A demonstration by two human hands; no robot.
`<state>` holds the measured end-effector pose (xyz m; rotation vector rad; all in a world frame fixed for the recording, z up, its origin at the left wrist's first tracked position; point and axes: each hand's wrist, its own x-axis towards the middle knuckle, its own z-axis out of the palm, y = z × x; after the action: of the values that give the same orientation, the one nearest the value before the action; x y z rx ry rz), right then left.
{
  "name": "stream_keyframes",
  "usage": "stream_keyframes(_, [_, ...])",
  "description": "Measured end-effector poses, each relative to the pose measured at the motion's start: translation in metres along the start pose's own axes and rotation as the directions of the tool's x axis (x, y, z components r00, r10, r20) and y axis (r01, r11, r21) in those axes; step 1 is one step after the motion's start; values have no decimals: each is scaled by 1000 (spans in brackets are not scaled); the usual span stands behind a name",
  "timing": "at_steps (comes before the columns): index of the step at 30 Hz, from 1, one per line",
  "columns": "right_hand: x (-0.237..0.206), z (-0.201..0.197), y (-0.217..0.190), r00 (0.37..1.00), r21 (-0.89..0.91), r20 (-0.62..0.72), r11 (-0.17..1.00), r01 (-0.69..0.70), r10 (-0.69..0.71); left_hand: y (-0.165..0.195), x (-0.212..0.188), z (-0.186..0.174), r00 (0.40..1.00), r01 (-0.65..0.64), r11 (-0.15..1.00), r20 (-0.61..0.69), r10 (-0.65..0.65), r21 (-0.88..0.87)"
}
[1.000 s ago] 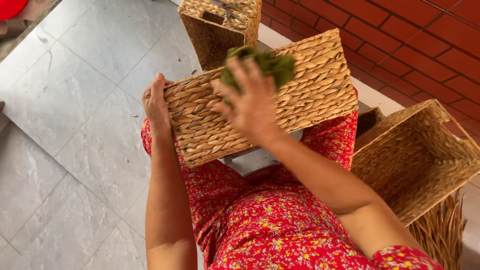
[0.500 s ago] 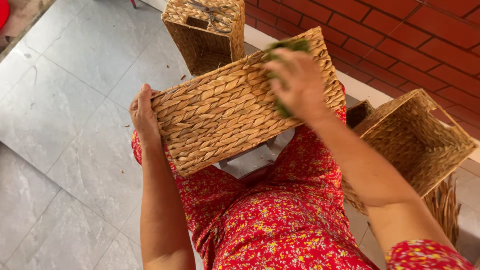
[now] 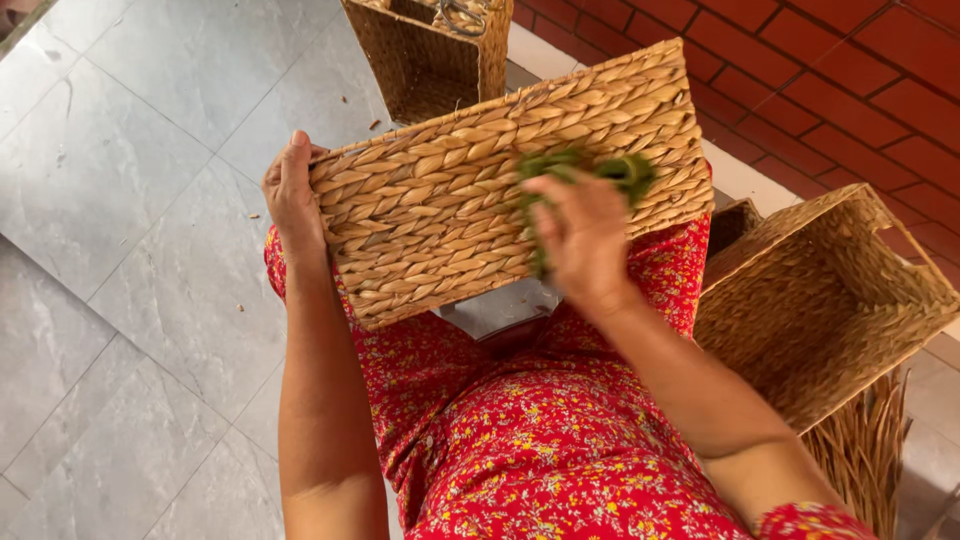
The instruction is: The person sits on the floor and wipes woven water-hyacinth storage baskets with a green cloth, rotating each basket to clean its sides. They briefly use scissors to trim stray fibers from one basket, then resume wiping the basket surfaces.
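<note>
Grey stone-look floor tiles [image 3: 120, 200] fill the left half of the head view, with a few small specks of debris on them; a red brick wall [image 3: 860, 90] runs along the upper right above a pale ledge.

Head view, person's lap: a rectangular woven basket [image 3: 450, 220] of pale brown braided fibre lies tilted across the knees, one broad woven face turned up toward the camera. It rests over a red floral dress [image 3: 540, 440].

Left hand [image 3: 293, 195]: closed around the basket's left short edge, thumb on the near side, gripping it.

Right hand [image 3: 585, 235]: pressed against the basket's upper face right of centre, fingers curled over a wad of green material [image 3: 625, 170], holding it against the weave. Strands of the green material show above and to the left of the fingers. Its exact kind cannot be told.

Surroundings: a second woven basket [image 3: 430, 50] stands on the floor beyond the knees, open side visible. A third woven basket [image 3: 840, 300] lies at the person's right, tipped, interior facing the camera. A bundle of dry straw-coloured stalks [image 3: 865, 450] sits just below it.
</note>
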<state>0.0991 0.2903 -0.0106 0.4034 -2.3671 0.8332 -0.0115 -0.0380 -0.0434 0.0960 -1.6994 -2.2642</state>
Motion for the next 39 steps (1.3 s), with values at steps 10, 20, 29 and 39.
stream_keyframes(10, [2,37,-106,831,345,322,873,344,-455,5,-8,1,1000,9,1000,4,-9,17])
stream_keyframes(20, [-15,-76,55,996,-131,86,991,6,5,-7,3,-4,998,-43,998,56,40,42])
stream_keyframes(29, [-26,-11,9,997,-93,74,996,3,4,-3,6,-9,1000,-28,999,11,28,26])
stream_keyframes(39, [-31,42,-133,809,190,188,829,526,-556,6,-4,-8,998,55,998,20,-55,-29])
